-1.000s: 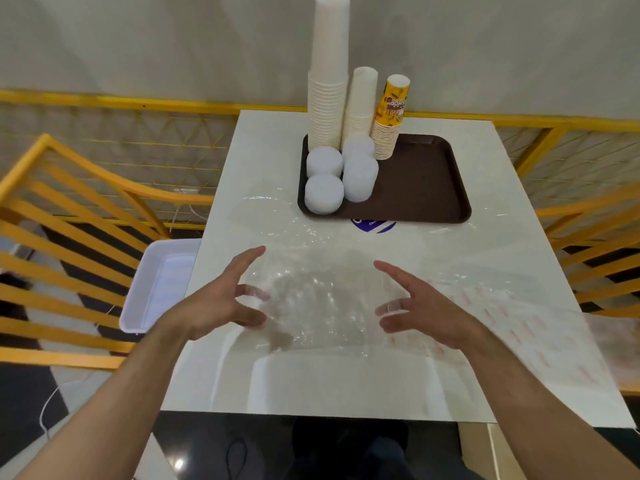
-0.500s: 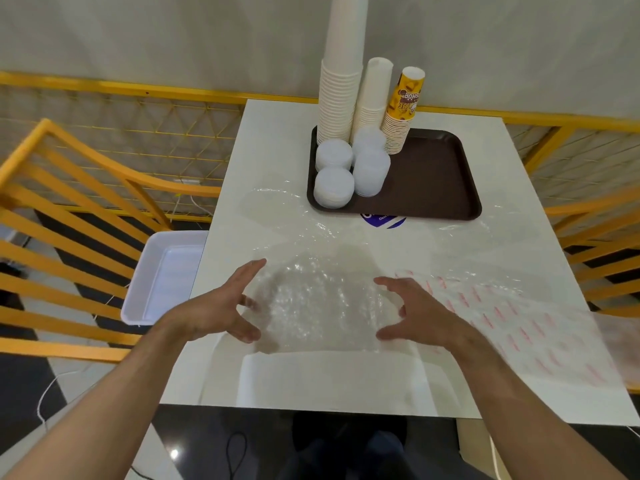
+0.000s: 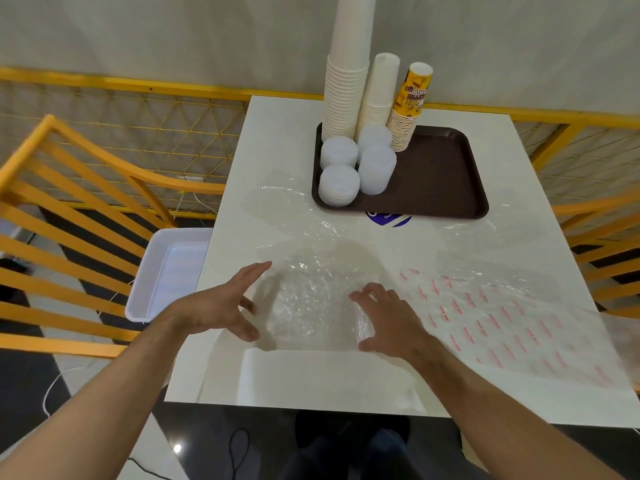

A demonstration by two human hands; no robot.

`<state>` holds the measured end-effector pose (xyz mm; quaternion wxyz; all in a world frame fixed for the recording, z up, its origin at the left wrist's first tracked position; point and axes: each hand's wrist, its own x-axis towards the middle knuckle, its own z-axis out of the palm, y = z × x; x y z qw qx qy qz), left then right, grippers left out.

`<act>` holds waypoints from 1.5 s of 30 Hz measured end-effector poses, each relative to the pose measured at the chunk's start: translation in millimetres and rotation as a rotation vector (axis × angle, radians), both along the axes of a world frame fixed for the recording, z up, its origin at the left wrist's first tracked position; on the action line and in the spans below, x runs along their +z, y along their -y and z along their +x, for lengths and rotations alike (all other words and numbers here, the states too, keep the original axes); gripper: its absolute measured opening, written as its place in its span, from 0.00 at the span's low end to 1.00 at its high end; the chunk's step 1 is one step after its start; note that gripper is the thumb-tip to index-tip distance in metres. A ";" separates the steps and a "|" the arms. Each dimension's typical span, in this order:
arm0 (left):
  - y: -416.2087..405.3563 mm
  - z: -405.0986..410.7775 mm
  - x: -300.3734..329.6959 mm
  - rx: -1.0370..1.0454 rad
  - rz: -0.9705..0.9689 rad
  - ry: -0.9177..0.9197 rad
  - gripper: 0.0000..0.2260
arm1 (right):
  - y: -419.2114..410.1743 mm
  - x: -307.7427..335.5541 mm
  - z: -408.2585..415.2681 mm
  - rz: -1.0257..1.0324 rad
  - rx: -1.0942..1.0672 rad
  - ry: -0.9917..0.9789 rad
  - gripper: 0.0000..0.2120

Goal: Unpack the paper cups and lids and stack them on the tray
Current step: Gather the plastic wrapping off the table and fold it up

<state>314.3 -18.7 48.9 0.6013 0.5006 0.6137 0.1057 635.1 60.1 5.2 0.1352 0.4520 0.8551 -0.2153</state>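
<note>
Down at the near middle of the white table, both hands flank a crumpled clear plastic wrapper. The left hand sits at the wrapper's left edge with its fingers spread and nearly straight, the thumb reaching toward the plastic; it grips nothing that can be seen. The right hand sits at the wrapper's right edge with its fingers bent over the plastic and the thumb low at the near corner; whether it has pinched the film or only touches it cannot be told.

Right of the wrapper, a clear plastic sheet with red print lies flat and hangs over the table's right edge. Beyond the wrapper, at the table's far end, stands the brown tray. On the tray's far left corner rise a tall stack of white paper cups, a shorter white cup stack beside it, and a stack of yellow printed cups to the right of both. In front of these, on the tray's left side, sit four stacks of white lids. A blue sticker shows at the tray's near edge. Left of the table, a white plastic bin sits lower down, next to yellow railings.
</note>
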 end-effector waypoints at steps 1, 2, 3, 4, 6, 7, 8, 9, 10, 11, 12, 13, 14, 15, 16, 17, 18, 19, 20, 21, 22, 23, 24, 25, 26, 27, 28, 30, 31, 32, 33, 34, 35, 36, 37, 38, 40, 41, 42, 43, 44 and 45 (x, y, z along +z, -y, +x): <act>0.5 -3.4 0.6 -0.017 -0.001 -0.017 0.55 | 0.2 0.0 -0.4 0.005 0.004 0.003 0.46; 0.8 -6.8 1.5 -0.036 -0.005 -0.042 0.54 | 0.7 0.1 -0.8 0.008 0.008 0.007 0.46; 0.5 -10.1 1.9 -0.053 -0.012 -0.080 0.53 | 1.3 0.7 -1.3 0.012 0.011 0.013 0.46; -0.5 -12.4 2.7 -0.058 -0.021 -0.130 0.52 | 1.5 1.5 -1.5 0.018 0.017 0.023 0.46; -2.6 -10.3 2.8 -0.005 0.007 -0.263 0.45 | 0.9 4.5 -1.5 0.022 0.028 0.056 0.46; -3.3 -5.5 1.7 0.027 0.071 -0.349 0.39 | -0.3 6.9 -1.4 0.019 0.017 0.057 0.45; -3.7 2.7 -0.2 0.039 0.159 -0.442 0.34 | -2.4 10.3 -1.4 0.011 -0.013 0.041 0.44; -3.1 13.6 -3.3 0.033 0.242 -0.523 0.29 | -5.7 14.2 -1.5 0.007 -0.059 0.009 0.41; -2.1 26.3 -7.0 0.009 0.304 -0.590 0.27 | -10.6 17.9 -2.1 0.015 -0.108 -0.031 0.38; -1.1 39.4 -11.0 -0.030 0.340 -0.652 0.27 | -17.6 20.4 -3.3 0.036 -0.151 -0.068 0.33; -1.0 52.2 -14.4 -0.078 0.362 -0.710 0.29 | -25.5 22.0 -5.2 0.066 -0.188 -0.093 0.28; -1.6 63.5 -18.1 -0.126 0.374 -0.756 0.31 | -33.7 23.0 -7.1 0.098 -0.223 -0.106 0.24; -2.9 73.0 -21.3 -0.164 0.382 -0.789 0.35 | -41.5 23.3 -9.1 0.124 -0.251 -0.103 0.23; -4.5 80.3 -24.8 -0.190 0.381 -0.813 0.37 | -48.2 23.2 -11.2 0.138 -0.262 -0.080 0.22; -5.8 86.3 -27.5 -0.211 0.374 -0.837 0.39 | -52.9 22.1 -12.8 0.138 -0.251 -0.040 0.23; -6.8 90.6 -30.2 -0.232 0.359 -0.860 0.41 | -56.2 20.3 -14.1 0.131 -0.225 0.002 0.23; -6.8 94.6 -32.5 -0.248 0.340 -0.880 0.42 | -58.4 18.3 -14.9 0.122 -0.192 0.036 0.22; -6.1 98.0 -34.6 -0.256 0.329 -0.899 0.43 | -59.9 16.2 -15.6 0.116 -0.161 0.054 0.21; -4.7 100.4 -36.2 -0.256 0.328 -0.916 0.43 | -60.8 14.4 -16.3 0.116 -0.137 0.061 0.20; -3.3 102.0 -37.4 -0.250 0.335 -0.931 0.44 | -61.4 13.1 -17.7 0.116 -0.121 0.069 0.18; -2.1 102.7 -38.0 -0.243 0.345 -0.943 0.45 | -62.1 12.7 -19.6 0.119 -0.107 0.079 0.16; -1.1 102.9 -38.1 -0.239 0.352 -0.949 0.46 | -62.4 13.2 -21.9 0.121 -0.095 0.091 0.13; -0.5 102.5 -38.2 -0.239 0.355 -0.946 0.47 | -62.6 14.4 -24.4 0.124 -0.088 0.096 0.10; -0.9 102.9 -36.5 -0.235 0.358 -0.933 0.48 | -63.2 15.8 -25.8 0.126 -0.087 0.083 0.07; -2.0 103.1 -34.6 -0.215 0.364 -0.908 0.48 | -64.2 17.0 -26.4 0.115 -0.095 0.054 0.03; -3.7 103.0 -31.8 -0.170 0.382 -0.873 0.47 | -65.5 19.4 -26.4 0.087 -0.104 0.019 0.03; -6.0 102.1 -28.5 -0.108 0.413 -0.832 0.45 | -67.4 23.5 -26.3 0.048 -0.102 -0.015 0.04; -13.9 98.4 -19.9 -0.007 0.485 -0.754 0.42 | -73.0 38.5 -25.8 -0.005 -0.034 -0.068 0.05; -19.7 96.1 -14.2 0.005 0.495 -0.716 0.41 | -76.3 49.9 -26.2 -0.028 0.016 -0.090 0.06; -26.5 93.7 -7.4 -0.010 0.480 -0.674 0.40 | -79.7 63.1 -27.1 -0.054 0.065 -0.112 0.07; -34.3 92.2 1.3 -0.044 0.447 -0.628 0.38 | -82.8 77.4 -28.3 -0.083 0.109 -0.136 0.08; -42.2 91.0 10.1 -0.084 0.408 -0.575 0.36 | -85.2 93.1 -29.8 -0.114 0.143 -0.164 0.09; -49.0 90.7 19.4 -0.114 0.372 -0.506 0.32 | -87.5 109.2 -30.8 -0.139 0.166 -0.199 0.09; -54.2 90.8 27.0 -0.127 0.346 -0.415 0.25 | -89.6 125.6 -31.5 -0.157 0.176 -0.231 0.10; -57.5 91.7 33.6 -0.124 0.335 -0.318 0.18 | -91.9 142.0 -32.0 -0.166 0.175 -0.256 0.10; -58.8 93.0 39.7 -0.097 0.331 -0.230 0.11 | -94.4 157.5 -31.9 -0.169 0.171 -0.282 0.10; -58.6 97.2 52.6 0.012 0.315 -0.100 0.05 | -101.8 181.0 -30.4 -0.183 0.146 -0.365 0.08; -58.1 99.6 59.8 0.068 0.311 -0.055 0.04 | -105.1 189.9 -29.0 -0.197 0.114 -0.422 0.07; -57.4 102.1 67.3 0.112 0.311 -0.009 0.04 | -108.1 196.1 -27.8 -0.213 0.079 -0.482 0.06; -56.9 105.0 75.2 0.140 0.305 0.038 0.04 | -110.2 201.2 -26.6 -0.233 0.051 -0.542 0.05; -56.8 107.7 82.4 0.153 0.287 0.085 0.04 | -111.6 205.7 -26.2 -0.254 0.035 -0.600 0.06; -56.7 110.2 89.4 0.157 0.260 0.135 0.06 | -112.5 209.8 -26.3 -0.271 0.026 -0.649 0.06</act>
